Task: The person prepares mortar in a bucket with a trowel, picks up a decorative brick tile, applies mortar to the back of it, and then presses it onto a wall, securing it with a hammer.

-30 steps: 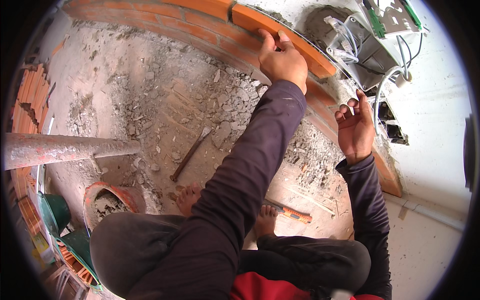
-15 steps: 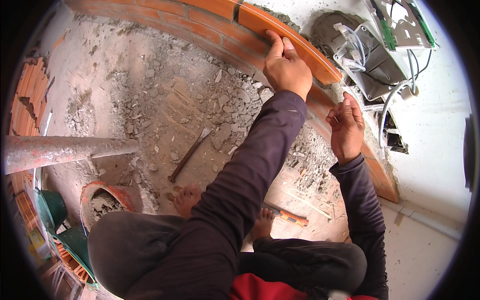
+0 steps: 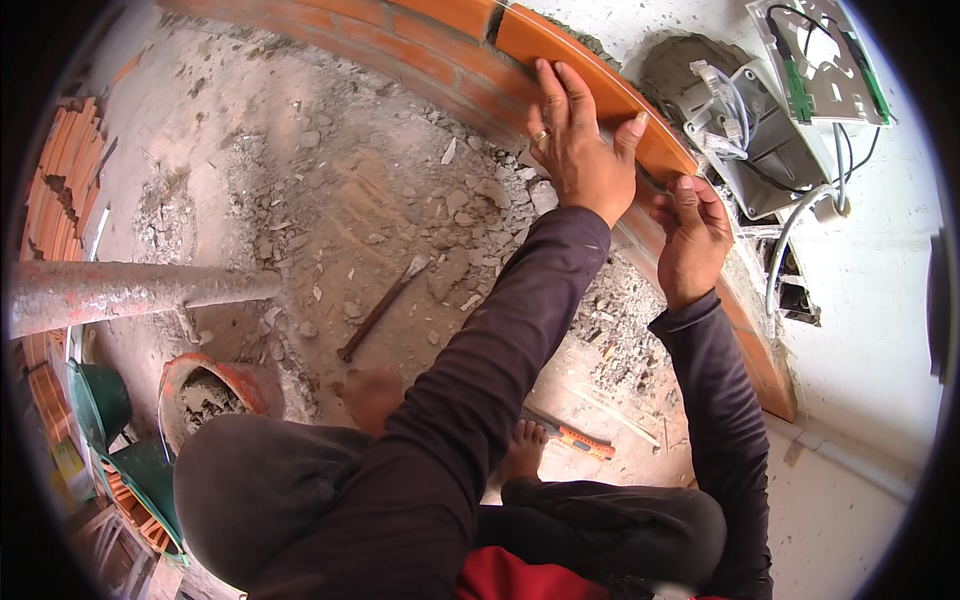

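- A brick (image 3: 590, 85) is being seated on top of the low wall (image 3: 400, 40), in line with the course.
- The left hand (image 3: 578, 150) is being pressed flat on the brick's top, fingers spread and open, not clenched.
- The right hand (image 3: 690, 235) is being curled around the brick's near end, just beside the left hand, thumb on the edge.
- Even downward pressure is best being kept by the left hand while the end is being nudged by the right, so that the joint is being closed squarely.
- Care is being called for beyond the right hand, where a junction box (image 3: 745, 140) with loose wires (image 3: 800, 225) is sitting close.
- A hammer (image 3: 385, 305) is lying on the rubble-strewn floor (image 3: 250, 150) below the left hand, well apart.
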`<state>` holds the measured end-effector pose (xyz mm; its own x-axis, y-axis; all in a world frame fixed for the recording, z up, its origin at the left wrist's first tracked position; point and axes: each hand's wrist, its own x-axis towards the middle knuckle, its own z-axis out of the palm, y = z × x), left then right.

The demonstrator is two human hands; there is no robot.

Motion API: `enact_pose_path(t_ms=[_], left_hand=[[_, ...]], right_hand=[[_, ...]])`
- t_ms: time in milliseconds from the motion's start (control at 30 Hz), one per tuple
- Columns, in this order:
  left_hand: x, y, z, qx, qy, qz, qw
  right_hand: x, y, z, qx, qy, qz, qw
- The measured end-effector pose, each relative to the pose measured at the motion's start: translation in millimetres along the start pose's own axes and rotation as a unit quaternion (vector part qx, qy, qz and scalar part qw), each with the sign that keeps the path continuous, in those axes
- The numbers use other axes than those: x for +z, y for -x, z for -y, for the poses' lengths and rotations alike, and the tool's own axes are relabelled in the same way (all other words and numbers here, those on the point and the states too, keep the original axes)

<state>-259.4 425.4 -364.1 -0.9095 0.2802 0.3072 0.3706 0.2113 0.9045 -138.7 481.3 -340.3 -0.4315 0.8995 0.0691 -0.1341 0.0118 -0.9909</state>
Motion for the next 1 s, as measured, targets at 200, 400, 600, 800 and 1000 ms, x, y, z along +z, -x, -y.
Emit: enact_pose_path(t_ms=[200,400,600,800,1000], left_hand=[[0.8,-0.8,6.7,0.019,-0.04,0.016,0.999],[-1.0,-4.2,4.1,0.023,-0.062,0.022,0.998],[-2.8,-6.0,7.2,0.04,-0.085,0.033,0.995],[-2.1,-6.3,8.6,0.041,-0.098,0.038,0.994],[-1.4,-5.8,6.7,0.032,-0.103,0.038,0.993]], right_hand=[[0.6,-4.2,1.3,0.011,-0.002,-0.007,1.0],[2.5,-5.7,4.3,0.025,0.004,-0.014,1.0],[2.6,-5.7,5.4,0.033,0.006,-0.012,0.999],[2.1,0.3,0.9,0.04,-0.039,0.014,0.998],[0.6,-5.9,1.0,0.051,-0.029,0.011,0.998]])
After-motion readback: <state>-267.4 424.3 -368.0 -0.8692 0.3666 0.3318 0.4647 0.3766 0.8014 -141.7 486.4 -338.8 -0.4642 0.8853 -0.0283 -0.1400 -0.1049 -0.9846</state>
